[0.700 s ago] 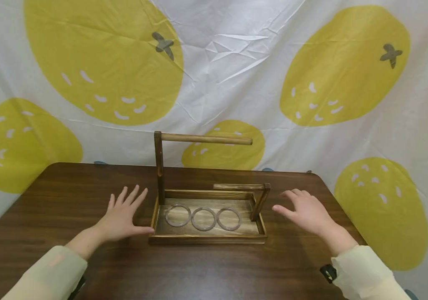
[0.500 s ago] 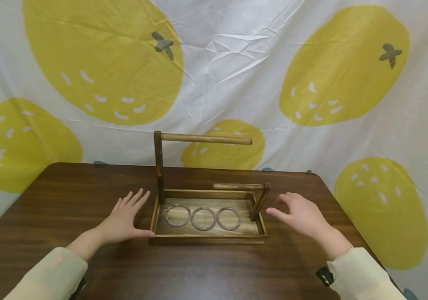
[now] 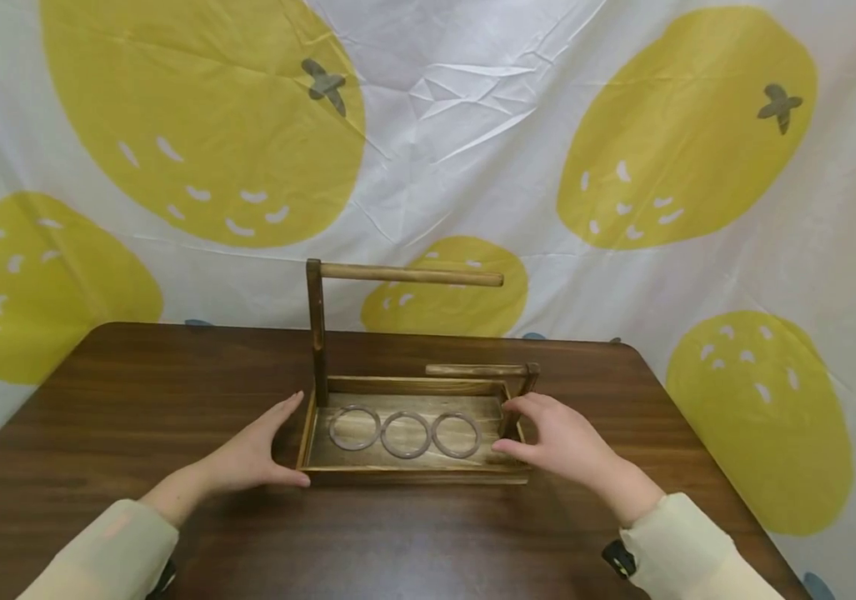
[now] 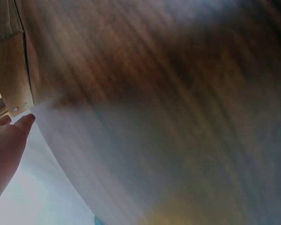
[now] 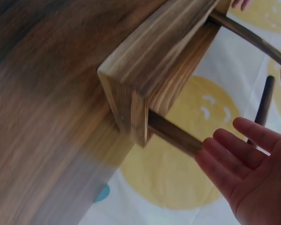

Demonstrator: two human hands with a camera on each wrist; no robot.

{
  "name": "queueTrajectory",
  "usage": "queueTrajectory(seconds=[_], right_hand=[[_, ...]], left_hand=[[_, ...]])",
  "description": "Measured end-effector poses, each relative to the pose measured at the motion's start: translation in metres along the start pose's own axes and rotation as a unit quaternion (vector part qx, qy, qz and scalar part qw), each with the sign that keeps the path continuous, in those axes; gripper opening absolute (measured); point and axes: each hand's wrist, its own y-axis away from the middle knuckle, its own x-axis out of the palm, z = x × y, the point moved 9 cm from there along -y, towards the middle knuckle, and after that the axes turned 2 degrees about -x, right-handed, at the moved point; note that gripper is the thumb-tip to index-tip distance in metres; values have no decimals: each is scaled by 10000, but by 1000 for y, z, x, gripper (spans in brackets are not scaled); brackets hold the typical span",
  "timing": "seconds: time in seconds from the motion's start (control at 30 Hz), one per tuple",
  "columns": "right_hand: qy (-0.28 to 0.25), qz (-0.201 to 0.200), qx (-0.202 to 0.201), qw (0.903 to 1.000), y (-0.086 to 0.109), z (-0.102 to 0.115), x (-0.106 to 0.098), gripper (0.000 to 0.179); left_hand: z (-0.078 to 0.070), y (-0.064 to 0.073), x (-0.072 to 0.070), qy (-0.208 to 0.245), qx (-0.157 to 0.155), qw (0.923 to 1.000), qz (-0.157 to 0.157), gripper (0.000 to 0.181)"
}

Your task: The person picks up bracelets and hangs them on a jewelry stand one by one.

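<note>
A shallow wooden tray (image 3: 412,477) holds three thin greyish rings in a row: a left ring (image 3: 355,450), a middle ring (image 3: 406,457) and a right ring (image 3: 456,457). From its left end rises a tall post (image 3: 317,333) bearing a long bar (image 3: 412,274); a short bar (image 3: 473,370) juts leftward from a low post at the right end. My left hand (image 3: 247,454) is by the tray's left end, thumb at the front corner. My right hand (image 3: 566,437) reaches over the right end, partly hiding the low post; its fingers look extended in the right wrist view. Neither hand holds anything.
The tray stands on a dark brown wooden table (image 3: 397,542). Behind the table hangs a white cloth (image 3: 465,167) printed with large yellow fruit. The two bars overhang the tray at different heights.
My right hand has moved left, from beside the tray to over its right end. The left hand's spread fingers have drawn in alongside the tray's left end. Tray and rings have stayed put.
</note>
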Motion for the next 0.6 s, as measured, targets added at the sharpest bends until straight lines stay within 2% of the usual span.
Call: queueTrajectory(seconds=[0.17,0.4,0.6], right_hand=[[-62,110,-69,9999,-6,6,11,68],[-141,193,-132,9996,-13,9,21,72],[-181,231,-137,9995,-16,10,25,74]], left_hand=[[3,1,5,135,-34,9999,-15,115],[8,1,12,552,-98,9982,198,113],[12,-1,15,610,-154,9977,265,112]])
